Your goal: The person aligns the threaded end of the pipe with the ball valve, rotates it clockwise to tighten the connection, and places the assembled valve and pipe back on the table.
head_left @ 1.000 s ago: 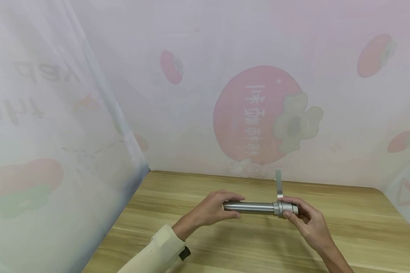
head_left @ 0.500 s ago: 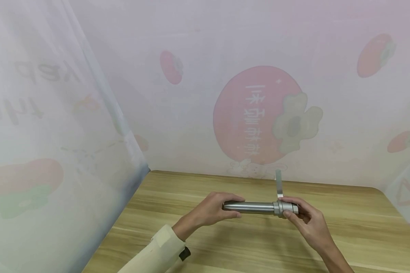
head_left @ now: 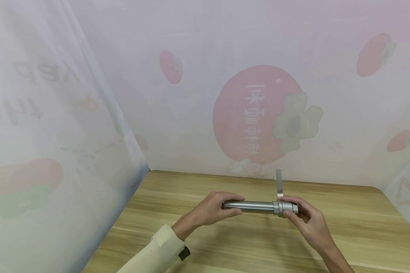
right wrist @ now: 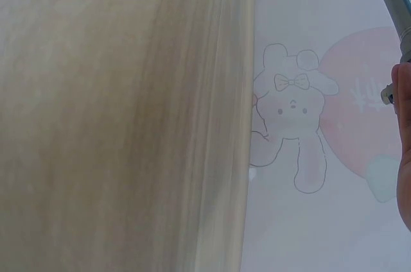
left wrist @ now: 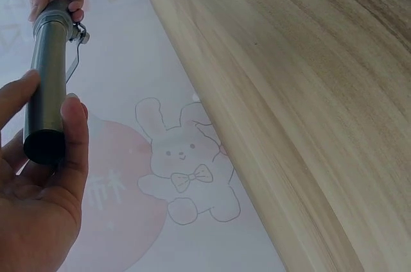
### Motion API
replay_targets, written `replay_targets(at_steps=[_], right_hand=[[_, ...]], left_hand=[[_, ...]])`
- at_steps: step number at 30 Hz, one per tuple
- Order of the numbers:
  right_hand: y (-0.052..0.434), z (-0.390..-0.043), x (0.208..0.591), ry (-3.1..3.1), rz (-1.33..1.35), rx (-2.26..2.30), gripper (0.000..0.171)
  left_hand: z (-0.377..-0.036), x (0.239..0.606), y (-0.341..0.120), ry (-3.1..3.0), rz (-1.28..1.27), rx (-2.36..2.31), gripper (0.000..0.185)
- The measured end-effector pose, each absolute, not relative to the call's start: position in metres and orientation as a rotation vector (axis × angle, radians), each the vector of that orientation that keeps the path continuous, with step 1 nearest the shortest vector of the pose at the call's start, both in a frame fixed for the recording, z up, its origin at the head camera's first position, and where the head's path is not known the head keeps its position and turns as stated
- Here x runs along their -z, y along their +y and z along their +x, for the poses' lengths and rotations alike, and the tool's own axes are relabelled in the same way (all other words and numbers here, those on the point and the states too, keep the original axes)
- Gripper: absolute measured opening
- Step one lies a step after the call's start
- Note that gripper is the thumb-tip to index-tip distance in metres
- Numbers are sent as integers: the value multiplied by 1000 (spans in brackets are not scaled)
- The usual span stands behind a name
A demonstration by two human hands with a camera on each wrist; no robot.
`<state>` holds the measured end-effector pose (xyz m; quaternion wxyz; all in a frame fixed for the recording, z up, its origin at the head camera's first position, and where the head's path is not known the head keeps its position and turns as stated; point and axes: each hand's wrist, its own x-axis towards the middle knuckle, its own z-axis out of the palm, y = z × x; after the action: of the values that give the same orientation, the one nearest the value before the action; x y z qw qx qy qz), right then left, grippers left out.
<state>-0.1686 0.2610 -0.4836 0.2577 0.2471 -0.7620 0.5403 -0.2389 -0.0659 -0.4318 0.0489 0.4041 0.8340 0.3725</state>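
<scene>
No change over the last second: the left hand [head_left: 208, 210] still grips the metal tube [head_left: 249, 206] at nine o'clock, the right hand [head_left: 305, 222] pinches its collar [head_left: 285, 207] at three, above the wooden table [head_left: 362, 227]; work is stalled.

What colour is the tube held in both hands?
Plain silver-grey metal, no pattern; the tube shows best in the head view, held by left hand and right hand.

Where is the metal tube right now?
In the head view the metal tube is held level above the wooden table, centre frame, with the left hand gripping its left end and the right hand its collared right end.
</scene>
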Motion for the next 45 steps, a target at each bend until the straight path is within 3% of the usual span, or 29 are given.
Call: replay_targets(at_steps=[45], right_hand=[[262, -169, 484, -2061, 671, -1456, 44]], left_hand=[[-240, 434, -66, 2552, 1350, -1169, 41]])
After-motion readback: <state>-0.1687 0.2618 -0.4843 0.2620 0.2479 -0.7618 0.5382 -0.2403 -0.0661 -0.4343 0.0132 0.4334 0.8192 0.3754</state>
